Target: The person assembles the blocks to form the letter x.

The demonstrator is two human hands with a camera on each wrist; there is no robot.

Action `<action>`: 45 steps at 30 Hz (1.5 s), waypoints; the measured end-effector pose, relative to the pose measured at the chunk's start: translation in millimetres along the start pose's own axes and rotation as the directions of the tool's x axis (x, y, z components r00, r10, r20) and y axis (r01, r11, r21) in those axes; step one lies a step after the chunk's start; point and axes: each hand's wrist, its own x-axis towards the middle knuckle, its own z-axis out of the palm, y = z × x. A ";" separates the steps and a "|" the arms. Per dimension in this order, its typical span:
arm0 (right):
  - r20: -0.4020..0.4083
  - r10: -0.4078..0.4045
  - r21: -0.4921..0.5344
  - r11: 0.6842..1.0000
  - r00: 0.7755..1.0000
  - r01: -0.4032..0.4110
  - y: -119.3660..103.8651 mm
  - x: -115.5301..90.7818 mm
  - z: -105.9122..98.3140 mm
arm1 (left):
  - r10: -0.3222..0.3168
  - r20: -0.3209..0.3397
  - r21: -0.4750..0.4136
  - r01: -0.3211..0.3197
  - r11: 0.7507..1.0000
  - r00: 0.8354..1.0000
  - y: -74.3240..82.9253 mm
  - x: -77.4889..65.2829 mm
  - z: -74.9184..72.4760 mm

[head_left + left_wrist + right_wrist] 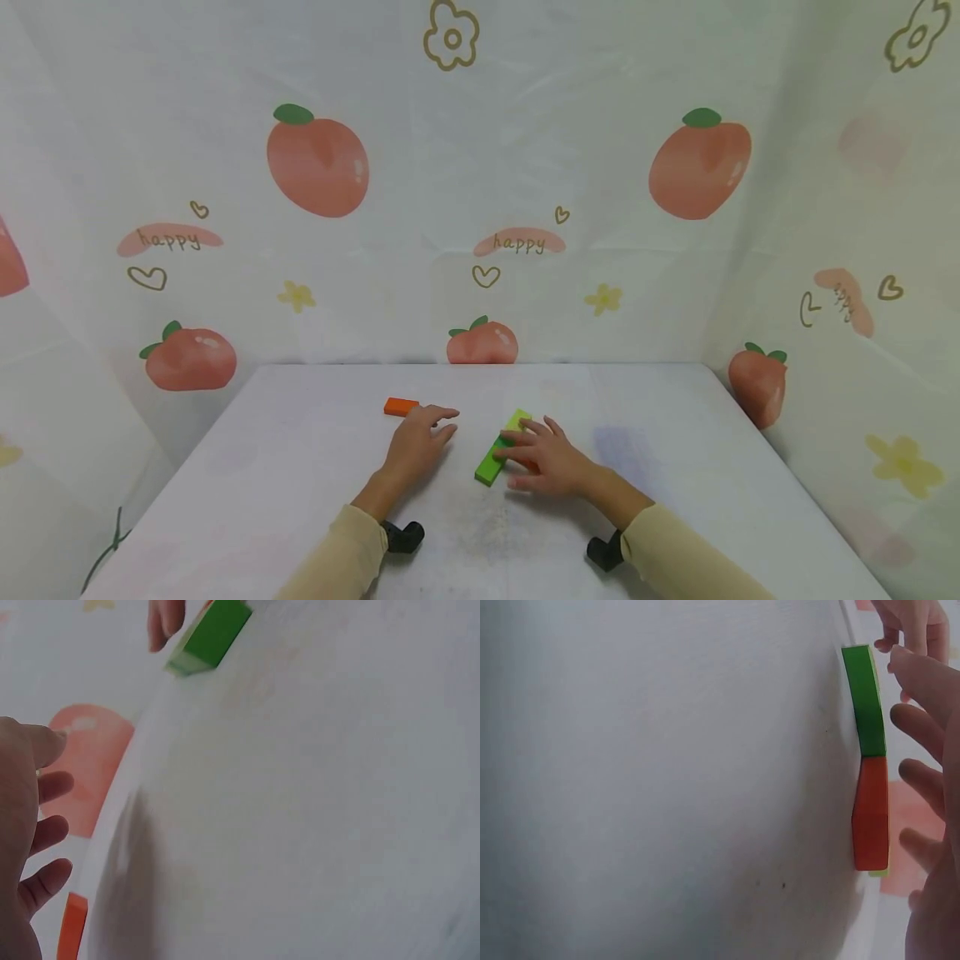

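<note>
A row of flat blocks slants across the middle of the white table: a green block (pixel 487 471) at the near end, a lime block (pixel 520 416) at the far end. In the right wrist view a green block (pixel 866 705) and a red-orange face (pixel 871 814) meet end to end. My right hand (pixel 551 462) hovers over the row with its fingers spread, hiding part of it; contact is unclear. Beside an orange block (pixel 400 407) at the back left is my left hand (pixel 420 442), loosely bent and holding nothing; it covers that block's right end.
The white table (pixel 300 500) reaches back to a curtain (pixel 465 150) printed with peaches, which also hangs at both sides. A black device (pixel 405 537) is on the left wrist, another (pixel 604 551) on the right.
</note>
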 end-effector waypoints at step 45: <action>0.059 0.017 0.130 0.991 0.998 -0.024 2.2 -6.2 -0.1 | 0.020 0.000 0.272 -0.019 0.962 1.000 -67.8 15.8 -30.8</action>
